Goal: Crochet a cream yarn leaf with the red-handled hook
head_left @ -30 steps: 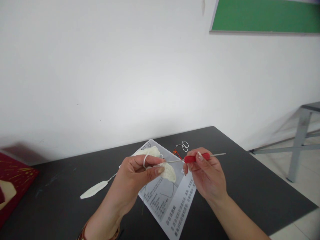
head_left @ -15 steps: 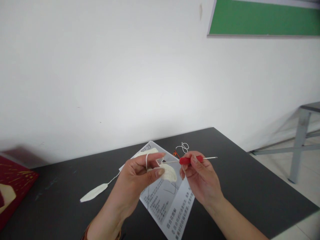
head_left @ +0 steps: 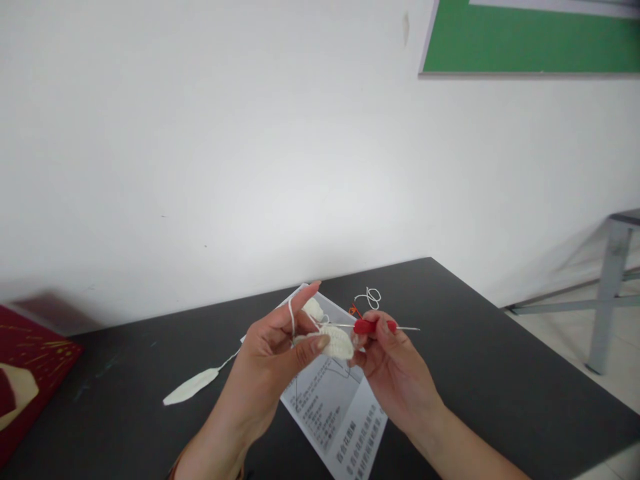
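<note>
Between thumb and fingers, my left hand (head_left: 273, 360) pinches a small cream crochet piece (head_left: 337, 342). White yarn (head_left: 292, 317) loops over its raised index finger. My right hand (head_left: 395, 363) grips the red handle of a crochet hook (head_left: 374, 327), whose metal shaft points left to the top edge of the piece. The hook's tip is too small to make out among the stitches. A finished-looking cream leaf-shaped crochet piece (head_left: 191, 387) lies on the table to the left, with a yarn tail running behind my left hand.
Under my hands, a printed sheet (head_left: 345, 427) lies on the black table (head_left: 465, 373). Behind my right hand are a white yarn end (head_left: 373, 298) and a small orange-red item (head_left: 355, 311). A dark red printed object (head_left: 35, 373) is at far left, and a metal-legged stool or table (head_left: 607, 293) at right.
My left index finger has lifted and straightened, drawing the yarn up. My right hand and the hook have shifted a little left and down, closer to the crochet piece. The view has tilted slightly.
</note>
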Tool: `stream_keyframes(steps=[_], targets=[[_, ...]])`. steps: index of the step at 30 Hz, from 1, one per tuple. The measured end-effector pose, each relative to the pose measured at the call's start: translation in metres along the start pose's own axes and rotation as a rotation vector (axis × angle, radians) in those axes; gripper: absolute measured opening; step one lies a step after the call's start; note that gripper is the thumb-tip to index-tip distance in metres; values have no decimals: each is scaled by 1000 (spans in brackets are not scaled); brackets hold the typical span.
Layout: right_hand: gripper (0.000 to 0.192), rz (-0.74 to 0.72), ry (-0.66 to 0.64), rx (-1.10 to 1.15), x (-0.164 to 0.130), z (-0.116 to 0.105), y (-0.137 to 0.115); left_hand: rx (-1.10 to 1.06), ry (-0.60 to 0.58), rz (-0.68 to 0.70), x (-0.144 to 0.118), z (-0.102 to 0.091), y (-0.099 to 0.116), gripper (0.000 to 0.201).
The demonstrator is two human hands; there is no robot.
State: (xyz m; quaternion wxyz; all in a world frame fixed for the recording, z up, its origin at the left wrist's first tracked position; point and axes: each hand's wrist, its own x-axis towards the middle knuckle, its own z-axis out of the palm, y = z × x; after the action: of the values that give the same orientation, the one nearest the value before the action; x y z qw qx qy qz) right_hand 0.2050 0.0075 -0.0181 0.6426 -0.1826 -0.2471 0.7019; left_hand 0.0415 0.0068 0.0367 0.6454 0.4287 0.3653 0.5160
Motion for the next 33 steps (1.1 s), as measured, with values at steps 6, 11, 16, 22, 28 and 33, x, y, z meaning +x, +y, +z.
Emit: stream_keyframes(steps=[6,11,16,22,28,33], targets=[[15,140,-11,105,4,-5,0,45,-31,-4,2,-5,-3,34],[14,44,-57,9,7,-6,-7,31,-57,-67,2,-7,-4,12],[13,-69,-98,-92,9,-7,-16,-13,-69,-122,1,-7,-4,11],[9,-199,-125,-160,9,-8,-23,-22,-89,-143,2,-7,-5,11],[10,-305,-135,-236,6,-10,-23,-15,-75,-129,1,-7,-4,11],[11,-351,-143,-252,4,-10,-21,-16,-48,-135,2,-6,-4,13]])
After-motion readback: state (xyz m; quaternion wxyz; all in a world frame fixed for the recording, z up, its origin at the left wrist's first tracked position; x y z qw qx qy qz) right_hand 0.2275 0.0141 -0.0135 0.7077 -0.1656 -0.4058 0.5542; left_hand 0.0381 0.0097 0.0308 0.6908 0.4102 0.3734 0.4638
